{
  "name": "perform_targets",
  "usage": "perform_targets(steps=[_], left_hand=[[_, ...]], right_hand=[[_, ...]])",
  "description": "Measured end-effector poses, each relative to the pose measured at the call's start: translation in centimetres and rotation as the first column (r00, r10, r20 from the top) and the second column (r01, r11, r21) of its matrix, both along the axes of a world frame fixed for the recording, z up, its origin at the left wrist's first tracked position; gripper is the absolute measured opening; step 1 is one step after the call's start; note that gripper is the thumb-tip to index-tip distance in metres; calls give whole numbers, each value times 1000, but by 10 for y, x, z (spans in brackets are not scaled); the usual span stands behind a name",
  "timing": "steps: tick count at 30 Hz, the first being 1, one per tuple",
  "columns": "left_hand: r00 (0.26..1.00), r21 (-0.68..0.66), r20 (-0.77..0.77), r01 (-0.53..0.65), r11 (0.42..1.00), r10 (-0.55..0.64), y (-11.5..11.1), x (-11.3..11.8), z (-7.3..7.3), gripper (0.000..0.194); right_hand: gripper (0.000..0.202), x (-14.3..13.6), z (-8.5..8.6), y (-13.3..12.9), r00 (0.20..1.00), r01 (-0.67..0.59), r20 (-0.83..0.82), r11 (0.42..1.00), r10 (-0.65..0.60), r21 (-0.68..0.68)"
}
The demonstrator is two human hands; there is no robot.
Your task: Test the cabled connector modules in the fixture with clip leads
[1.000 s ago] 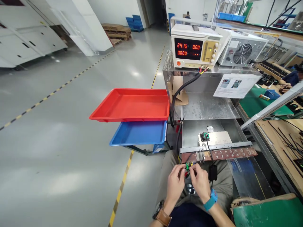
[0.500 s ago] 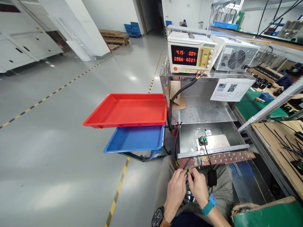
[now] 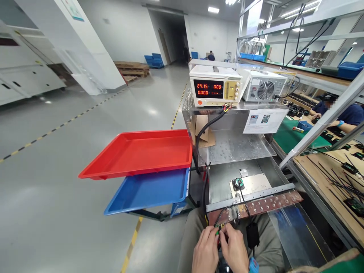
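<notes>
Both hands meet at the near edge of the metal fixture, above the lap. My left hand point(image 3: 206, 248) is closed, its fingertips pinching a small green part point(image 3: 217, 232). Close against it, my right hand point(image 3: 234, 246) is closed at the same small assembly; what exactly its fingertips hold is hidden. Just beyond the fingers lies a brown strip with metal studs point(image 3: 267, 203). A black cable runs from a round green-centred connector point(image 3: 238, 184) on a metal plate point(image 3: 253, 184) down to a black box point(image 3: 252, 235) right of my right hand.
A power supply point(image 3: 216, 89) with red digits stands on the metal shelf ahead, beside a second unit with a fan point(image 3: 265, 90). Left are a red tray point(image 3: 142, 151) and a blue tray point(image 3: 150, 191). A co-worker point(image 3: 345, 113) sits at the right bench.
The view has tilted upward, so everything sits lower. The power supply display went from 4.15 and 0.04 to 24.15 and 0.00. Both hands stay together at the small assembly.
</notes>
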State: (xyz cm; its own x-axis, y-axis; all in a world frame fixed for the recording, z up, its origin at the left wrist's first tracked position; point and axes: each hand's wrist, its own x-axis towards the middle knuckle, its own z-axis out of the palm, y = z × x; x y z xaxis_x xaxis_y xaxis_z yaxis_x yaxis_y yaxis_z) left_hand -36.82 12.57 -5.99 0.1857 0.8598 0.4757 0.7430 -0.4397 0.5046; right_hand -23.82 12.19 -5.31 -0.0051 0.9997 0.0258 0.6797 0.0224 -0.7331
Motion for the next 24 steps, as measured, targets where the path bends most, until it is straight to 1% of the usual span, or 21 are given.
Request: perform_targets(steps=[6, 10, 15, 18, 21, 24], left_hand=[[1000, 20, -21, 6, 1000, -6, 1, -4, -6, 25], [1000, 47, -29, 1, 999, 1, 2, -5, -9, 27], [999, 86, -39, 6, 996, -3, 6, -6, -9, 28], [999, 121, -39, 10, 993, -5, 7, -6, -9, 30], [999, 112, -34, 21, 994, -17, 8, -9, -19, 29], [998, 79, -58, 35, 996, -30, 8, -14, -39, 28]], right_hand=[[30, -2, -1, 2, 1000, -18, -17, 1000, 17, -17], [32, -3, -4, 2, 1000, -7, -18, 1000, 7, -22], [34, -3, -10, 3, 1000, -18, -12, 999, 17, -47], [34, -4, -13, 4, 1000, -29, -11, 999, 29, -17], [33, -3, -22, 6, 999, -44, -3, 997, 45, 63], [31, 1, -43, 10, 997, -82, 4, 989, 82, 121]])
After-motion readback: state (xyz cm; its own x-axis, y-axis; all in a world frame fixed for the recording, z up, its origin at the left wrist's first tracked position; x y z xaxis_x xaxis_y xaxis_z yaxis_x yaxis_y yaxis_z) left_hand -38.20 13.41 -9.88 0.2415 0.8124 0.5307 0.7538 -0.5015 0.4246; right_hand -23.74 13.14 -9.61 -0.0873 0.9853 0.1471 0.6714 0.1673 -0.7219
